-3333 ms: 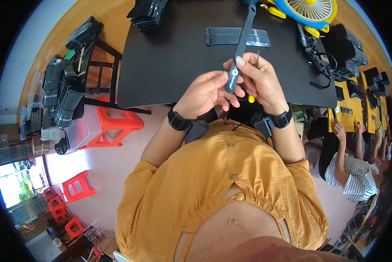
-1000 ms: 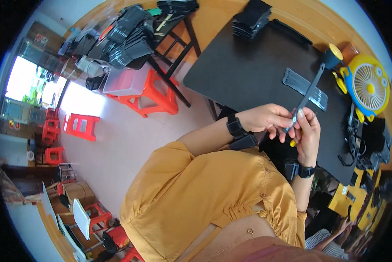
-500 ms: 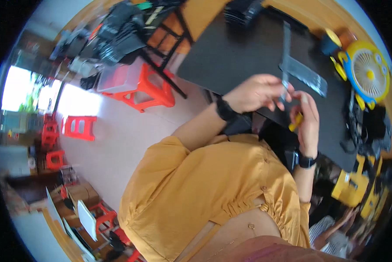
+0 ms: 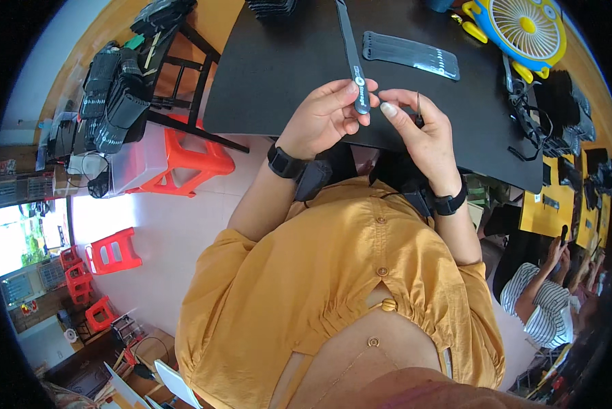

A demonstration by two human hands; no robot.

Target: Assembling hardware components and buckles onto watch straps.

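Note:
My left hand (image 4: 323, 117) pinches the near end of a long dark strap (image 4: 350, 51) that runs away from me over the black table (image 4: 278, 68). My right hand (image 4: 421, 133) is beside it, its forefinger tip touching the strap's end, with a thin dark piece held between its other fingers. Both wrists wear black bands. A flat row of similar dark straps (image 4: 411, 56) lies on the table beyond my right hand.
A yellow and blue fan (image 4: 524, 27) stands at the table's far right, with black cables (image 4: 537, 116) near it. An orange stool (image 4: 183, 160) and a rack of black gear (image 4: 112, 95) stand to my left. Another person (image 4: 547, 300) sits at my right.
The view has swung back toward the table. My hands stay together on the strap, which now points straight away from me instead of slanting to the right.

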